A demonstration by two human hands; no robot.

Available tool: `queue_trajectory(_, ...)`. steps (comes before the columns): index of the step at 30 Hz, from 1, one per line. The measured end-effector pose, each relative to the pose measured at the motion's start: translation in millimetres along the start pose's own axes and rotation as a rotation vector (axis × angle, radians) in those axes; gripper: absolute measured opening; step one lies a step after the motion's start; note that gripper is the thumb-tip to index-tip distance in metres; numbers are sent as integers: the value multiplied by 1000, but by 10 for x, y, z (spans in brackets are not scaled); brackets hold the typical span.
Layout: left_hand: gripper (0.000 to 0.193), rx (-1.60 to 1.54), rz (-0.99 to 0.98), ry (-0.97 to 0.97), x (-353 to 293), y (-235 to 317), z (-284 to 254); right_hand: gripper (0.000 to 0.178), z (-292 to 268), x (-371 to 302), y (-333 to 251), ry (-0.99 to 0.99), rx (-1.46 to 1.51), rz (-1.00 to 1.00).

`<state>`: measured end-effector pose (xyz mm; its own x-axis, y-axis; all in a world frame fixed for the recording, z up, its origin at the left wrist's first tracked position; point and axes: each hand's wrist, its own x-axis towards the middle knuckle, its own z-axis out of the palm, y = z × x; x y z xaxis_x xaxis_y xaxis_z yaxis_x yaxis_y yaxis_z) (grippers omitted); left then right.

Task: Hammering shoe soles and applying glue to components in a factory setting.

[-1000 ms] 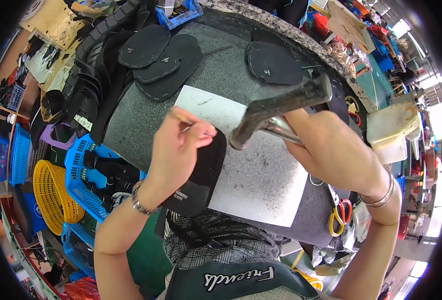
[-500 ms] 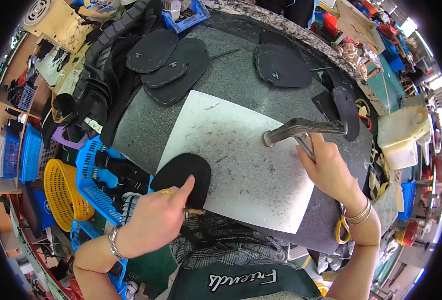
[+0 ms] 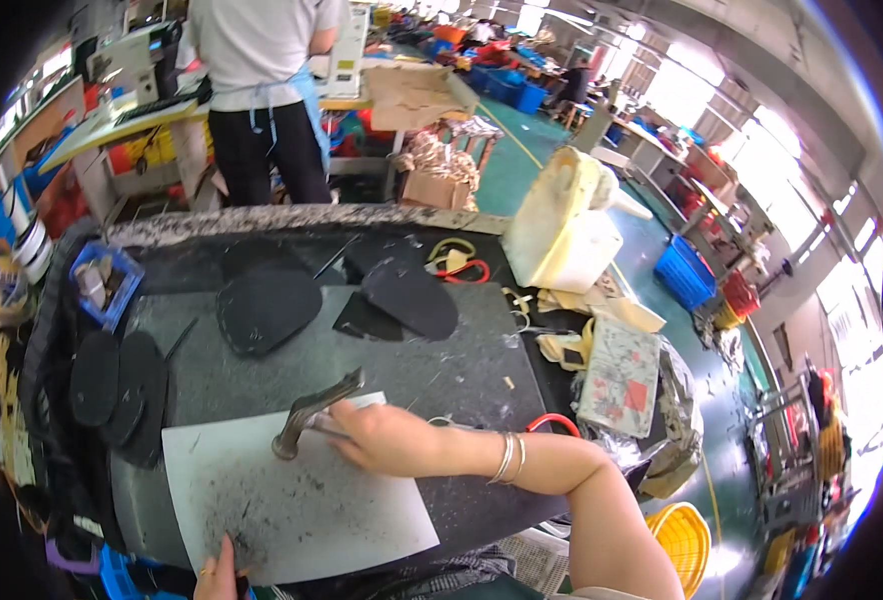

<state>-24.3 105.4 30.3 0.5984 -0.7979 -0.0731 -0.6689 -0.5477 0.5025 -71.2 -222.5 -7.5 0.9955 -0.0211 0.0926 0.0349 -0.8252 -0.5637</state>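
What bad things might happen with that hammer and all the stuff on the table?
The right hand holds the hammer resting on the grey sheet. The left hand sits at that sheet's near edge, so a swing might catch its fingers. The red-handled scissors lie just beside the right forearm, which might bump or scrape them. The dark oval pieces are stacked close to the table's left rim and might slide off if jolted.
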Motion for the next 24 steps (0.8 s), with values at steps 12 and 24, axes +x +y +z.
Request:
queue_trajectory(12, 29, -1318, -362, 256, 801, 204, -73, 37, -68, 64, -154, -69, 542, 146)
queue_trajectory(24, 37, -1177, -41, 250, 1097, 218, 185, 34, -5, 106, -354, -106, 1192, 474)
